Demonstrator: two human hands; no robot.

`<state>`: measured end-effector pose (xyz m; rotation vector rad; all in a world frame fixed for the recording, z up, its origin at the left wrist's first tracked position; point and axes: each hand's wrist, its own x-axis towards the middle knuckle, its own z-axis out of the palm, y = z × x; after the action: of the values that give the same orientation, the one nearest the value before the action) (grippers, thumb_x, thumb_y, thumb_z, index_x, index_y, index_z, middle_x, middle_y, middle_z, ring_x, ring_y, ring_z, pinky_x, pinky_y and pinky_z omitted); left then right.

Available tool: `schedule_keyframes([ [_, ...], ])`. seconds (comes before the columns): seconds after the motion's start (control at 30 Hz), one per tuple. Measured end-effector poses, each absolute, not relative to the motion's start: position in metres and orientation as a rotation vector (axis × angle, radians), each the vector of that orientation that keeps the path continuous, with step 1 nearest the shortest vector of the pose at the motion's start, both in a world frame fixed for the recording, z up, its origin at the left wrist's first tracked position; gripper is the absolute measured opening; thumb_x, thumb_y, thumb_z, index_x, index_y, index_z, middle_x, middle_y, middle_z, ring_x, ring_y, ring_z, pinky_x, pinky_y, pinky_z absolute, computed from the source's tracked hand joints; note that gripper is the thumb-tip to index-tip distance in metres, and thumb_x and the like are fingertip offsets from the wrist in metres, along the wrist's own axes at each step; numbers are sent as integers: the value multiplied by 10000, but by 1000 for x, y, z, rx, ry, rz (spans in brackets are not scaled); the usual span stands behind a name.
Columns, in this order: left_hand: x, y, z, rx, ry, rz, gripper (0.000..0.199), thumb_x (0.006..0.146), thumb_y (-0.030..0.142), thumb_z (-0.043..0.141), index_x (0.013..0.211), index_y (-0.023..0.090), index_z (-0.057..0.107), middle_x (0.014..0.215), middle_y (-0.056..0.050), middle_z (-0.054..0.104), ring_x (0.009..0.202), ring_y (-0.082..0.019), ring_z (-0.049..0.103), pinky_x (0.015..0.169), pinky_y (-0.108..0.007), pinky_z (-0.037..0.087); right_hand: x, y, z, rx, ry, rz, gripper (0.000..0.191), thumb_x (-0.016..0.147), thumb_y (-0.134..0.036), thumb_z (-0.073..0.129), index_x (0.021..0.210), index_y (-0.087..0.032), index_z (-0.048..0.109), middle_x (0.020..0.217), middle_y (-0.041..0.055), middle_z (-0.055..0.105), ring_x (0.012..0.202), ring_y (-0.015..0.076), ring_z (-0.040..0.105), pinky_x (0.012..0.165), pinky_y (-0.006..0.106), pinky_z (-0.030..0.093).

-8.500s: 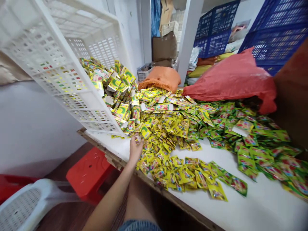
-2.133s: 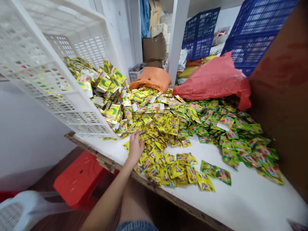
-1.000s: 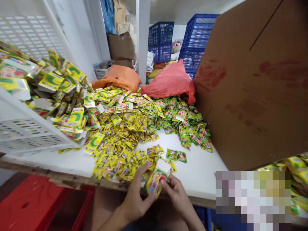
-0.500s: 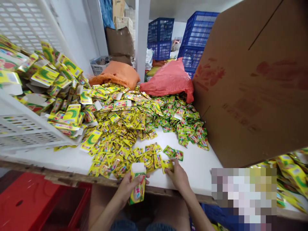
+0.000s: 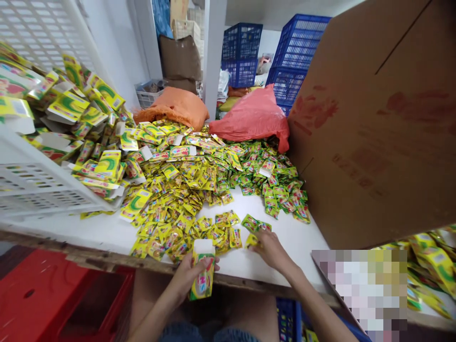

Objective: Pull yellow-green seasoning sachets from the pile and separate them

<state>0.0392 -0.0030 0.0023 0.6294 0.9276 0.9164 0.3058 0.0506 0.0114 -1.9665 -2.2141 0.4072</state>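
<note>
My left hand [image 5: 187, 277] is closed around a small yellow-green carton [image 5: 203, 273], held upright just past the table's front edge, its white top flap raised. My right hand [image 5: 269, 247] pinches a yellow sachet [image 5: 251, 241] low over the white tabletop. Its fingers reach up to a pair of green sachets [image 5: 251, 222] and partly cover the one on the right. To the left of that hand spreads a heap of yellow sachets [image 5: 178, 209]. Behind lies a pile of green sachets [image 5: 281, 192].
A tipped white crate [image 5: 39, 185] spills yellow cartons [image 5: 109, 164] on the left. A large cardboard box [image 5: 370, 133] walls off the right. Orange [image 5: 174, 107] and red sacks [image 5: 254, 114] lie at the back. A red stool [image 5: 39, 294] stands lower left.
My right hand has moved slightly right and forward with the yellow sachet, over to the green pair. My left hand keeps the carton in nearly the same place.
</note>
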Motion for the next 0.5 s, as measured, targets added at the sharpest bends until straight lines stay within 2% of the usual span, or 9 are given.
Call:
schedule_keyframes([
  [0.07, 39, -2, 1, 621, 934, 916, 393, 616, 387, 762, 860, 126, 600, 843, -108, 714, 788, -235, 676, 699, -319, 510, 308, 67, 14, -2085, -2126, 332, 271, 844, -401, 479, 834, -171, 620, 921, 93, 594, 906, 241, 513, 763, 321, 362],
  [0.13, 40, -1, 1, 618, 960, 916, 411, 591, 386, 777, 857, 124, 604, 812, -97, 711, 756, -224, 673, 684, -310, 508, 304, 83, 12, -2191, -2042, 261, 354, 884, -428, 384, 913, -152, 604, 1050, 135, 552, 1000, 272, 472, 797, 351, 341],
  [0.2, 40, -1, 2, 607, 981, 917, 424, 572, 374, 790, 862, 125, 606, 785, -82, 704, 721, -209, 670, 665, -298, 504, 296, 95, 6, -2259, -2009, 224, 308, 868, -399, 433, 959, -152, 592, 1110, 146, 526, 1052, 291, 443, 826, 375, 317],
  [0.27, 41, -2, 5, 595, 967, 918, 413, 577, 357, 790, 866, 127, 605, 782, -71, 698, 720, -206, 670, 668, -298, 501, 286, 100, -2, -2300, -2002, 206, 268, 818, -344, 531, 1010, -160, 572, 1082, 135, 540, 1039, 286, 451, 834, 379, 305],
  [0.37, 45, -3, 11, 616, 898, 929, 369, 591, 344, 780, 825, 122, 600, 743, -62, 686, 704, -205, 666, 665, -305, 497, 281, 96, -11, -2341, -1974, 162, 426, 770, -320, 600, 1147, -152, 494, 1098, 146, 526, 1041, 295, 445, 839, 387, 298],
  [0.5, 53, 5, 19, 657, 857, 949, 355, 583, 340, 781, 791, 123, 591, 690, -46, 668, 611, -169, 634, 605, -290, 485, 289, 91, -12, -2379, -1961, 150, 447, 736, -407, 626, 1074, -130, 531, 1118, 179, 495, 1080, 348, 402, 844, 423, 286],
])
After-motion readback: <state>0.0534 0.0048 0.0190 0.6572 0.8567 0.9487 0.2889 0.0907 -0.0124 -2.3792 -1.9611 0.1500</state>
